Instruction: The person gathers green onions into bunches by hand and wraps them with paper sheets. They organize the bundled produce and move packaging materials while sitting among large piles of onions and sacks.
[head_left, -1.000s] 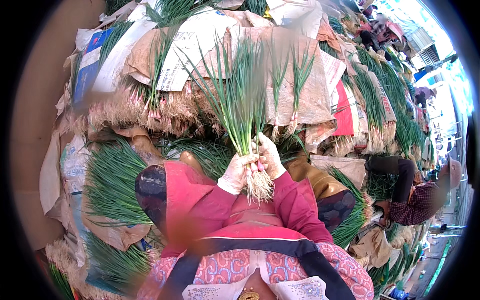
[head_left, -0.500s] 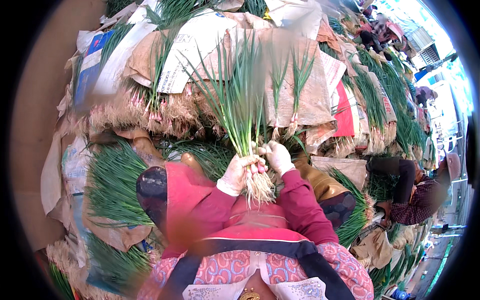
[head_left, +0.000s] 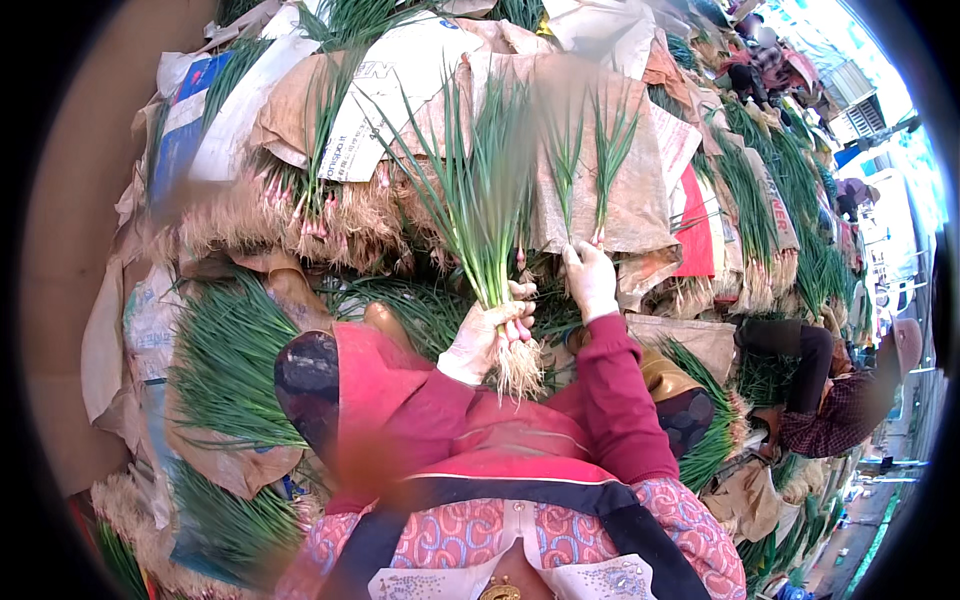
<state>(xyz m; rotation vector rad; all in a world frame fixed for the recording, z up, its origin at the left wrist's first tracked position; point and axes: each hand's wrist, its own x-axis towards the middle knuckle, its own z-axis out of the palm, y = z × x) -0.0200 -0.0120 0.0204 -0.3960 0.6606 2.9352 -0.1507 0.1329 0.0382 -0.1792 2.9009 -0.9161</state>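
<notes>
My left hand (head_left: 482, 337), in a pale, soiled glove, is wrapped round a bunch of spring onions (head_left: 487, 235) just above its pinkish bulbs. The long green leaves point away from me, and the pale roots (head_left: 517, 368) hang below the fist over my lap. Farther right, my gloved right hand (head_left: 592, 280) is closed at the lower end of a few loose spring onions (head_left: 612, 160) lying on a brown sack (head_left: 640, 205). Its fingers cover part of their bulbs and roots. A blurred patch hides some of the leaf tips.
Ahead lies a bank of spring onions under sacks, including a white sack (head_left: 385, 110), with roots (head_left: 340, 225) toward me. A large heap of spring onions (head_left: 235, 365) lies left of my knee. At the right, a person in a checked shirt (head_left: 835, 410) sits among more bunches.
My right hand has left the bunch and reached forward and right to the loose spring onions on the sack. My left hand keeps hold of the bunch, nearly in place.
</notes>
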